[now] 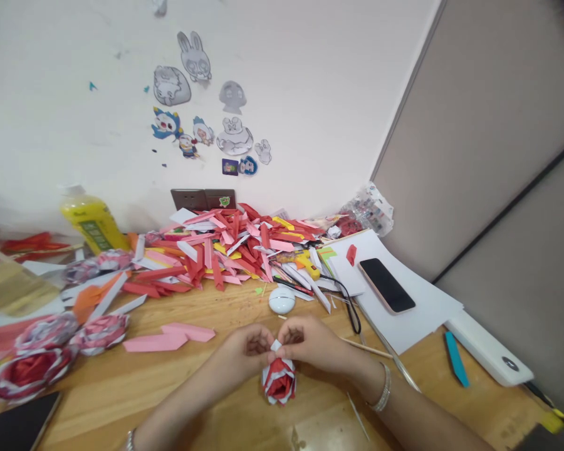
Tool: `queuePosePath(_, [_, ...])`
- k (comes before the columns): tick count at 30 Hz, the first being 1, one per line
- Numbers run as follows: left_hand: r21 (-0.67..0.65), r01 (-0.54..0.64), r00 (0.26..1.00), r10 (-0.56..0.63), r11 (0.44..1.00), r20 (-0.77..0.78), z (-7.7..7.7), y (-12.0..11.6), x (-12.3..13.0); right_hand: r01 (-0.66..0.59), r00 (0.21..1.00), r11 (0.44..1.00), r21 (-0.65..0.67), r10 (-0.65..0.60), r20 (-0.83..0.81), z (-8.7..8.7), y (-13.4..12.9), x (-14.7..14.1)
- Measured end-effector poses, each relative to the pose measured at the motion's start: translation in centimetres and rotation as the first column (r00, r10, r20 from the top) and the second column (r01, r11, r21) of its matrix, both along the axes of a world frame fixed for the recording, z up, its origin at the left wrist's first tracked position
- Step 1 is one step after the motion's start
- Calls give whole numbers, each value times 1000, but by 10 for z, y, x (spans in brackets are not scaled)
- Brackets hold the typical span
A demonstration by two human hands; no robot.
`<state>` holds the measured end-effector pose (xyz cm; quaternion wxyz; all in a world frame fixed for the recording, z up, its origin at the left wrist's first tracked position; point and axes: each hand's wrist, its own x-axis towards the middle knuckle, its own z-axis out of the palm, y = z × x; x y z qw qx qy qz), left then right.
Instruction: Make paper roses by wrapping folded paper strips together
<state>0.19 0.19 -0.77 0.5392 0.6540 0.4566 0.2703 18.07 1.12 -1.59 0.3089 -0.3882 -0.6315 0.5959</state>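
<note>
A red and white folded-paper flower (280, 381) is held over the wooden table, low in the middle of the view. My left hand (251, 351) pinches it at the upper left edge. From the other side my right hand (305, 344) pinches the same edge, its fingertips close to the left ones. Between the two sets of fingers a white paper tip (276, 345) sticks up. A white rounded case (282, 300) lies just beyond my hands. To the left rest pink folded paper strips (169, 338).
A heap of folded paper strips (216, 250) lines the wall, with a yellow glue gun (308, 264) at its right. Finished paper flowers (35, 369) and a yellow bottle (94, 222) stand left. A phone (386, 285) lies on white paper (404, 332); a white power strip (489, 354) is at right.
</note>
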Motion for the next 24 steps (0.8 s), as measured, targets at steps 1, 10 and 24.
queuePosePath(1, [1,-2,1000,2,1000,1,0,0,0,1,1000,1000,4,-1,8,0,0,0])
queuePosePath(10, [63,-36,998,40,997,-55,3,-2,3,16,995,998,65,-22,96,7,-2,-1])
queuePosePath(24, [278,-13,931,114,960,-348,26,-13,10,-142,946,898,415,0,324,15,-1,6])
